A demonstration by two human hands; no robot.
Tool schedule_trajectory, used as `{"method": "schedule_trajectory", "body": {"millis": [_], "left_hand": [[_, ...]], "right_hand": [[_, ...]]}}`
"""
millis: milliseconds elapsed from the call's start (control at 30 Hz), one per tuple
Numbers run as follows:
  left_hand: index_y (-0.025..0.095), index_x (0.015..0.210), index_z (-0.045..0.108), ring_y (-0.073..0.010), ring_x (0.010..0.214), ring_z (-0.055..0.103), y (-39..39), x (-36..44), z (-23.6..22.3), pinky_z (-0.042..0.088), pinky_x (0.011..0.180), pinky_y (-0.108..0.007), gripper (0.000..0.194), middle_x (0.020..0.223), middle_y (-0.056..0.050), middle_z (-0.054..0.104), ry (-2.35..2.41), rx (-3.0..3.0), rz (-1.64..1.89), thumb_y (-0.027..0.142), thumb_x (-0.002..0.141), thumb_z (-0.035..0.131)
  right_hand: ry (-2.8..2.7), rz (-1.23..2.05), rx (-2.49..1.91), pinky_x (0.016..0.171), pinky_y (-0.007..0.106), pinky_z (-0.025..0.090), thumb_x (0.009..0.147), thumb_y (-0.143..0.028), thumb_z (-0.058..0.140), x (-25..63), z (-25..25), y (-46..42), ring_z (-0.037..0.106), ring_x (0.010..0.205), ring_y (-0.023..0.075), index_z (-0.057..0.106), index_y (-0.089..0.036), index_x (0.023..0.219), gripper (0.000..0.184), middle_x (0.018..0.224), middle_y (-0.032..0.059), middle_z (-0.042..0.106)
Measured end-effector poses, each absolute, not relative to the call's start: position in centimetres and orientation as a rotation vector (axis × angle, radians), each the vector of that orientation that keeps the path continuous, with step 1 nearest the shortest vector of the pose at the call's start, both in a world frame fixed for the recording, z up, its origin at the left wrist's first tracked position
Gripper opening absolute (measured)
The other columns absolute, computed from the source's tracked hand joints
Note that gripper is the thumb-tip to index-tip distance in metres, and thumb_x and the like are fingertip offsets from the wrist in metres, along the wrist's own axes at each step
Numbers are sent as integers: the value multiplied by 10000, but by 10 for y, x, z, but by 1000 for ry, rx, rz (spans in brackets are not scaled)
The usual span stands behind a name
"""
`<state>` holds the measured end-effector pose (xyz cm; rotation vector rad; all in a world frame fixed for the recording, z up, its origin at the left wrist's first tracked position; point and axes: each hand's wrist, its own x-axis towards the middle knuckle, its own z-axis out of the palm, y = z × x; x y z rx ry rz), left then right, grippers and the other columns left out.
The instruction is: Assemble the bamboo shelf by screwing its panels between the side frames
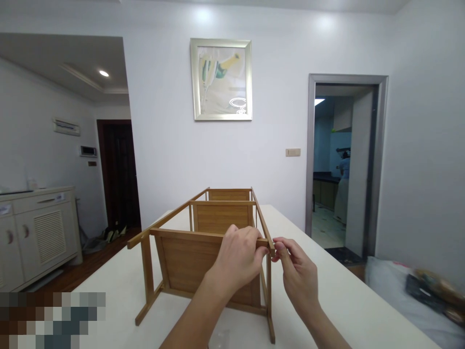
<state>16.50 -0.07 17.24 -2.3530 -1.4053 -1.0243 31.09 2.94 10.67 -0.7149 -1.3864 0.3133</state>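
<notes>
A bamboo shelf rack [181, 257] lies on its side on the white table [341, 300], its three shelf boards standing upright one behind another. My left hand [238, 257] grips the near top rail of the rack, close to its right corner. My right hand [296, 271] pinches that same corner's end between thumb and fingertips; whether a small part sits between the fingers is hidden. Both forearms reach in from the bottom edge.
A plastic bag [414, 295] with dark items lies at the table's right end. A white cabinet [36, 232] stands at the left wall. A framed picture [221, 80] hangs ahead. An open doorway [341, 160] at the right shows a person far off.
</notes>
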Motion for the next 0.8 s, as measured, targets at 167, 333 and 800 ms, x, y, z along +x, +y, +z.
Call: {"method": "schedule_trajectory", "body": {"millis": [167,333,800], "left_hand": [[210,816,580,-187,772,576,0,164,172,357,759,-342,83,837,-7,684,-1406,-2349,-1022,261,873,550],[209,813,572,-184,750,558,1,164,171,357,745,-340,82,830,-7,675,-1414,-2336,-1026,254,872,540],[204,828,583,-184,773,572,-1,163,175,375,770,-335,78,836,-13,670,-1424,-2364,-966,238,877,533]], "right_hand": [[-1414,336,-662,585,261,534,918,-363,558,312,111,29,608,612,126,695,-229,924,191,823,12,670],[-1435,356,-646,571,260,532,900,-353,585,316,110,31,611,610,126,711,-237,934,175,860,16,680],[-1524,120,-750,543,240,449,954,-416,472,312,106,37,547,546,131,619,-208,814,290,623,-12,586]]}}
